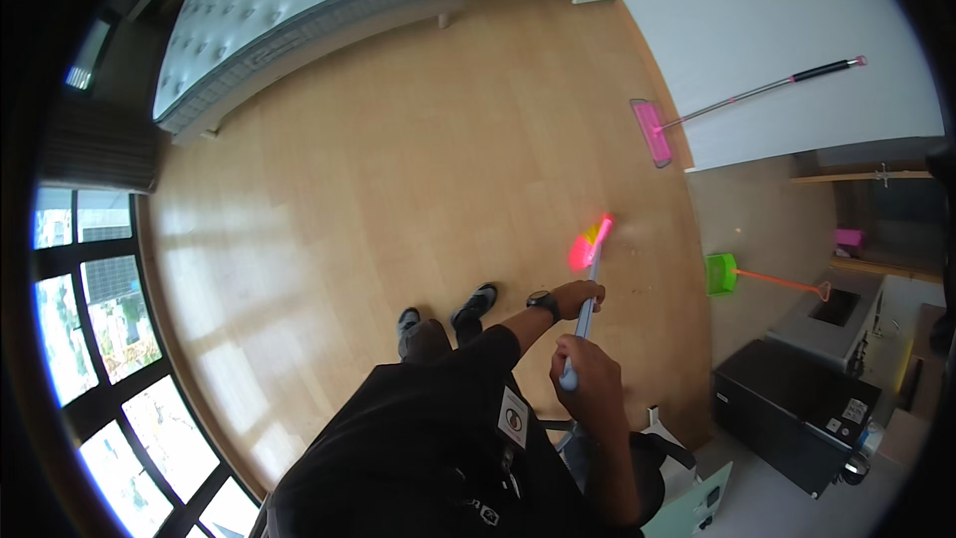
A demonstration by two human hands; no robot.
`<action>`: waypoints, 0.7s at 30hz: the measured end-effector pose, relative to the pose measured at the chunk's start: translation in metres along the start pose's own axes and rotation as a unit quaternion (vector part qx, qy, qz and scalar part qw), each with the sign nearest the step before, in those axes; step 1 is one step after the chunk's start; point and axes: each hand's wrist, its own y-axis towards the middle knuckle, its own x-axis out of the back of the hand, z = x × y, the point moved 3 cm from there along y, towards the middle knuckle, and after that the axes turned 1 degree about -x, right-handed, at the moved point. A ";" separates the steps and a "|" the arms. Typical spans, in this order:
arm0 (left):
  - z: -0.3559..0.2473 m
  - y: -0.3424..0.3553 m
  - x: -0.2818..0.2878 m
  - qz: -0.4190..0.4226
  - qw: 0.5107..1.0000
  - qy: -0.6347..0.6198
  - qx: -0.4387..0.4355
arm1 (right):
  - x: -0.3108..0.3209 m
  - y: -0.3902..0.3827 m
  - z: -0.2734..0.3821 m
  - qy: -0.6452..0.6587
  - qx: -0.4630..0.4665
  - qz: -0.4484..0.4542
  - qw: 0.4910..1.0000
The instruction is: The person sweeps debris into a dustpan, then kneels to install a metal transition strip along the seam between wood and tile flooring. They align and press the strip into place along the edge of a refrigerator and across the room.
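Both my hands are closed around the pale blue-grey handle of a broom (585, 323). My left hand (578, 299), with a dark watch at its wrist, grips lower down the handle. Nearer my body, my right hand (589, 375) wraps the handle close to its rounded top end. The bright pink and yellow broom head (591, 244) is at the wood floor (428, 169), ahead and to the right of my feet. A few small dark specks of debris (638, 290) lie to the right of the broom head.
A pink flat mop (652, 133) leans by the white wall. A green dustpan (721, 274) with an orange handle stands on the right. Nearer are a black box-shaped appliance (792, 408) and a chair (657, 443). A bed with a bare mattress (299, 5) is far left; windows (115, 309) line the left.
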 end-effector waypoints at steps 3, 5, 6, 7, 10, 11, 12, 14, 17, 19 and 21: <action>-0.036 0.045 -0.015 0.009 0.999 -0.030 -0.025 | 0.038 0.019 0.000 -0.048 0.012 -0.099 0.994; -0.049 0.068 -0.011 0.046 0.999 -0.020 -0.002 | 0.058 0.016 0.005 -0.012 -0.011 -0.162 0.987; -0.070 0.065 -0.012 0.024 0.998 -0.040 -0.041 | 0.068 0.025 0.007 -0.024 0.013 -0.185 0.982; -0.081 0.082 0.012 0.034 0.999 -0.022 -0.035 | 0.086 0.037 0.016 0.012 0.060 -0.215 0.975; -0.140 0.065 0.051 0.028 0.999 -0.003 -0.037 | 0.114 0.028 0.056 0.126 0.147 -0.298 0.935; -0.154 0.068 0.075 0.032 0.999 0.006 -0.030 | 0.123 0.037 0.066 0.180 0.182 -0.271 0.928; -0.167 0.066 0.104 0.038 0.999 0.011 -0.021 | 0.135 0.047 0.081 0.232 0.212 -0.242 0.918; -0.189 0.056 0.143 0.066 0.997 0.023 0.022 | 0.157 0.059 0.097 0.316 0.253 -0.179 0.897; -0.194 0.037 0.199 0.043 0.997 0.023 0.055 | 0.173 0.088 0.097 0.387 0.251 -0.152 0.874; -0.171 0.017 0.236 0.028 0.989 0.035 0.143 | 0.148 0.118 0.085 0.403 0.208 -0.233 0.860; -0.138 0.005 0.274 0.000 0.982 0.108 0.155 | 0.128 0.152 0.058 0.371 0.094 -0.108 0.918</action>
